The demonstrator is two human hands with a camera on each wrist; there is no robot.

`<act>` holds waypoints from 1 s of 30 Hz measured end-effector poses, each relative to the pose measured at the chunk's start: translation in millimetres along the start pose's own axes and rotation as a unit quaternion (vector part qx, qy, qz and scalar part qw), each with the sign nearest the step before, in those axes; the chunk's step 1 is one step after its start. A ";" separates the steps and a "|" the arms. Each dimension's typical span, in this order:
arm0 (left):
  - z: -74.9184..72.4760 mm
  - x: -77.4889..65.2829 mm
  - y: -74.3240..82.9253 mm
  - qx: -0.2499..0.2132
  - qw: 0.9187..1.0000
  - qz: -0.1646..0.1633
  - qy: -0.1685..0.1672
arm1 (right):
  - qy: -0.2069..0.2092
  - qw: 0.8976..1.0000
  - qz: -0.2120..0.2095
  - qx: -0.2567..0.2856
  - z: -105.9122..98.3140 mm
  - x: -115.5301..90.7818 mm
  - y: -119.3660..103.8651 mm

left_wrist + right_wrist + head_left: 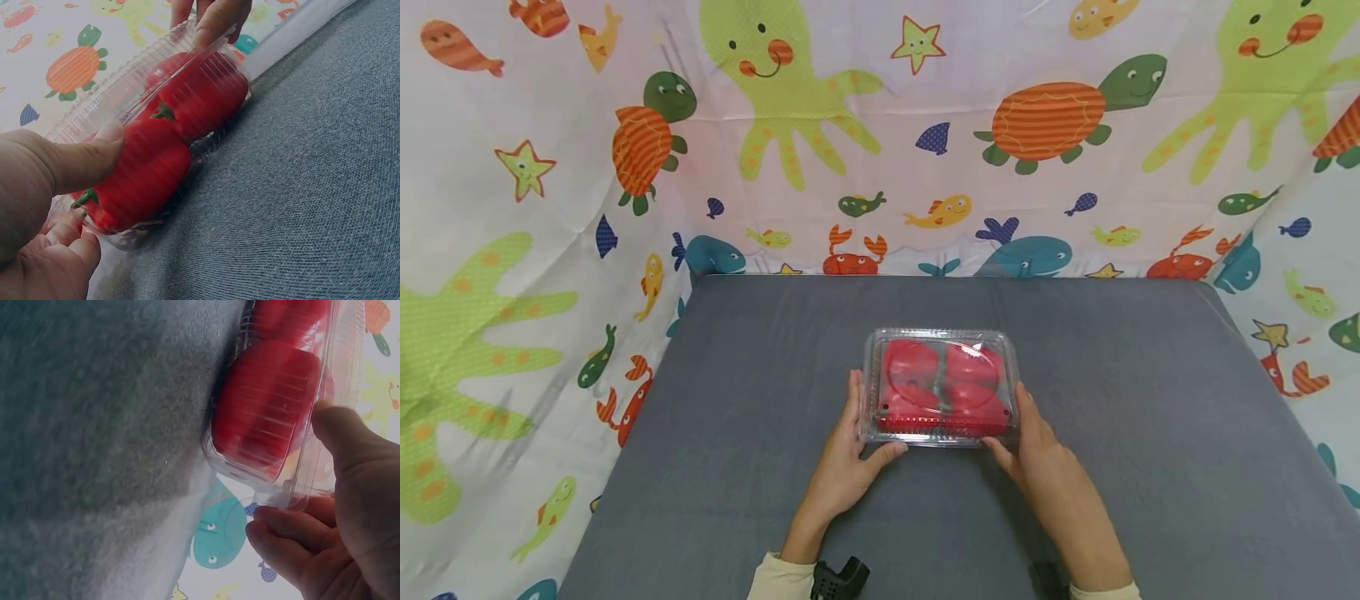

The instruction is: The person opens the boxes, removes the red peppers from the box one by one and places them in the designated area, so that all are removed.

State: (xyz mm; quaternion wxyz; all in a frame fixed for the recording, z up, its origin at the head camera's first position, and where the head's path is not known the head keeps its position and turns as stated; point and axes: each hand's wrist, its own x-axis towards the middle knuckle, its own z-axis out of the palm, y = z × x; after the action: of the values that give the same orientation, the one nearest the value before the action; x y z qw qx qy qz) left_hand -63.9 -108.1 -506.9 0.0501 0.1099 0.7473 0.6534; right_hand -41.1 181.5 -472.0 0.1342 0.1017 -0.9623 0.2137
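Observation:
A clear plastic clamshell box, lid down, holds several red bell peppers. Its long side faces me near the middle of the table. My left hand grips the left end, thumb on the near side; in the left wrist view that thumb presses the ribbed wall beside a pepper with a green stem. At the opposite end, my right hand pinches the rim, and the right wrist view shows its thumb on the edge with fingers beyond. Whether the box's base touches the cloth I cannot tell.
Grey cloth covers the table. Behind and at both sides hangs a white curtain printed with sea animals, meeting the table's back edge. A black wrist mount sits by my left sleeve.

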 end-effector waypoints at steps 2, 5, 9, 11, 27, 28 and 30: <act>0.3 0.7 0.0 0.004 1.000 0.002 0.004 | 0.035 0.999 -0.037 -0.011 1.3 -0.8 2.0; 0.6 1.8 0.0 0.006 1.000 0.005 0.007 | 0.068 0.995 -0.070 -0.019 2.1 -0.6 4.2; 0.4 1.5 0.3 0.008 1.000 0.001 0.004 | 0.070 0.994 -0.077 -0.014 1.0 0.3 4.1; 0.1 1.2 0.0 0.007 1.000 -0.001 0.002 | 0.072 0.994 -0.080 -0.012 0.2 0.1 3.8; 0.2 2.2 -1.7 -0.058 0.998 0.022 0.000 | 0.112 0.986 -0.116 -0.050 3.6 0.9 5.7; 0.9 2.3 -0.9 -0.058 0.998 0.021 0.001 | 0.117 0.985 -0.116 -0.052 4.2 1.5 5.6; 2.4 2.4 0.8 -0.058 0.998 0.020 0.005 | 0.127 0.983 -0.117 -0.057 5.3 2.2 5.0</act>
State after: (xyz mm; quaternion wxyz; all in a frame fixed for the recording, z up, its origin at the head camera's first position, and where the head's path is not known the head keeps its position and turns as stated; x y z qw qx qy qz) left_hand -65.7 -105.1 -506.3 0.0399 0.1183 0.7059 0.6972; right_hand -45.6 183.4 -477.9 0.2853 0.1772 -0.9295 0.1522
